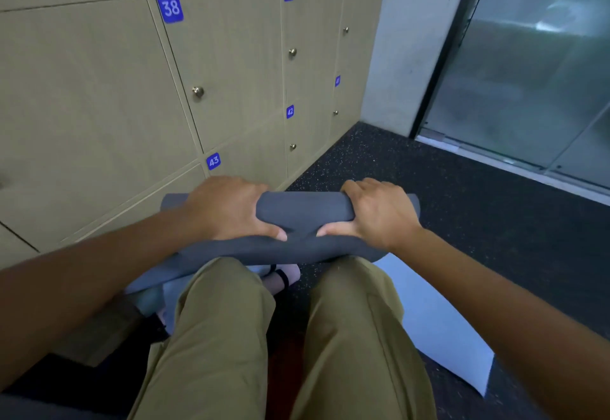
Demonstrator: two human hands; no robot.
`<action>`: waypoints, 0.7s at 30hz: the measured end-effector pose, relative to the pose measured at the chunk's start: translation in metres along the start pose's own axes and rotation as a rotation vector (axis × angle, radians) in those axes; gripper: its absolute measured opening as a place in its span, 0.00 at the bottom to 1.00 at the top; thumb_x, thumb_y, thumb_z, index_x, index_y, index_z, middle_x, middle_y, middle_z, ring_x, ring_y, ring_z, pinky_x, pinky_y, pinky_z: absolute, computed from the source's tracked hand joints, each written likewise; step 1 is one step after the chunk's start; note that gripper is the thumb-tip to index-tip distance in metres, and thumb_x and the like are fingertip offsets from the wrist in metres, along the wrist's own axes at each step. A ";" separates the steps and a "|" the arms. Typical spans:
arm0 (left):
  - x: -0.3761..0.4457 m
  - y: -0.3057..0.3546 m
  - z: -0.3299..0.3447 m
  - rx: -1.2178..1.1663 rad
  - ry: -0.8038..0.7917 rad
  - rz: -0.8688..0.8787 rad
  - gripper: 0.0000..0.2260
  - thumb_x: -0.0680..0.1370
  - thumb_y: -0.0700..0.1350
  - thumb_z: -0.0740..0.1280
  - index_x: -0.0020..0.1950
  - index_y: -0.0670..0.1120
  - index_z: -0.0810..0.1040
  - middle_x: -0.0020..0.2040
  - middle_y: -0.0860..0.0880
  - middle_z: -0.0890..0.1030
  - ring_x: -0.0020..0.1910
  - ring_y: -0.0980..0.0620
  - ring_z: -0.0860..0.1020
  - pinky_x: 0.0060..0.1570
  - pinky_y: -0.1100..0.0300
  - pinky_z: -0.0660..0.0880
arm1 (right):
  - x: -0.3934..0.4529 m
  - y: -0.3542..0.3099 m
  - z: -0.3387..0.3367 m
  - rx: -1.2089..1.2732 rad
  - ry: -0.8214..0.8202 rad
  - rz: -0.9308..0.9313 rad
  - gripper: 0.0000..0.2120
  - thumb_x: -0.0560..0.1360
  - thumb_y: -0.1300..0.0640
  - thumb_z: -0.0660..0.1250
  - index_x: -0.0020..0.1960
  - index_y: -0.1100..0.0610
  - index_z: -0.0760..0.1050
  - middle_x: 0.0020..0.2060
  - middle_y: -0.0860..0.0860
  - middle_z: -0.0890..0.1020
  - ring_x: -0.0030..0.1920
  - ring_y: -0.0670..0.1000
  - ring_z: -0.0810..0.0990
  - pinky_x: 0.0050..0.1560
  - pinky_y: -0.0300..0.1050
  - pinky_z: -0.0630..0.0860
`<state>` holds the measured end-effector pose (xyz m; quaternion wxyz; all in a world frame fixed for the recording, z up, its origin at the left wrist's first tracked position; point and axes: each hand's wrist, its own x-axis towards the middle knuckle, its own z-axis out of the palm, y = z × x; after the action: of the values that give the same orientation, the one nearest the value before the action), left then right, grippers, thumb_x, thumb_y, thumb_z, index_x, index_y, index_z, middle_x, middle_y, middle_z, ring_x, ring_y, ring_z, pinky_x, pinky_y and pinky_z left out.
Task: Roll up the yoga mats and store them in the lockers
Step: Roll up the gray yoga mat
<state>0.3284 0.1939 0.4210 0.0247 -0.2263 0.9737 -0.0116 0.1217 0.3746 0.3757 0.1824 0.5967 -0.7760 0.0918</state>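
Left hand [227, 210] and right hand [379, 211] each grip the rolled grey yoga mat [300, 210], close beside closed lockers [227, 66].

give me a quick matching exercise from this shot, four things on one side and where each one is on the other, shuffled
Things:
1. left hand
2. right hand
3. locker 38 label
4. light blue mat

Places:
A. flat on the dark floor, beside the person's right leg
B. top corner of a closed locker door
C. gripping the grey mat roll near its left end
D. gripping the grey mat roll near its right end

Pairs: 1-C, 2-D, 3-B, 4-A
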 end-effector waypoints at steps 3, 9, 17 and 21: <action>-0.022 0.006 -0.018 0.028 0.013 0.027 0.33 0.62 0.83 0.61 0.48 0.56 0.69 0.37 0.56 0.74 0.40 0.49 0.75 0.38 0.53 0.66 | -0.013 -0.004 -0.025 -0.007 0.125 -0.028 0.42 0.64 0.17 0.52 0.44 0.56 0.76 0.34 0.51 0.81 0.37 0.55 0.80 0.36 0.46 0.66; -0.082 0.021 -0.036 0.082 0.088 0.080 0.44 0.54 0.89 0.46 0.50 0.55 0.68 0.39 0.54 0.78 0.38 0.50 0.77 0.36 0.54 0.67 | -0.065 -0.032 -0.077 -0.046 0.172 -0.025 0.42 0.65 0.17 0.53 0.45 0.56 0.76 0.35 0.49 0.80 0.38 0.53 0.78 0.38 0.48 0.70; -0.189 0.054 -0.021 -0.062 0.082 0.151 0.36 0.61 0.84 0.50 0.58 0.62 0.61 0.40 0.61 0.75 0.36 0.57 0.74 0.38 0.56 0.71 | -0.165 -0.094 -0.110 0.008 0.145 -0.039 0.39 0.69 0.19 0.57 0.43 0.56 0.75 0.35 0.50 0.77 0.37 0.54 0.77 0.38 0.51 0.73; -0.226 0.058 0.008 -0.042 0.239 0.321 0.31 0.72 0.81 0.48 0.57 0.59 0.69 0.42 0.58 0.74 0.31 0.56 0.77 0.24 0.61 0.68 | -0.206 -0.121 -0.109 0.029 0.121 -0.042 0.37 0.70 0.20 0.58 0.43 0.56 0.76 0.34 0.49 0.75 0.36 0.55 0.77 0.35 0.51 0.72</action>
<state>0.5063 0.3457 0.4204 -0.0940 -0.0658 0.9933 -0.0141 0.3022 0.5650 0.3859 0.2224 0.6087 -0.7495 0.1350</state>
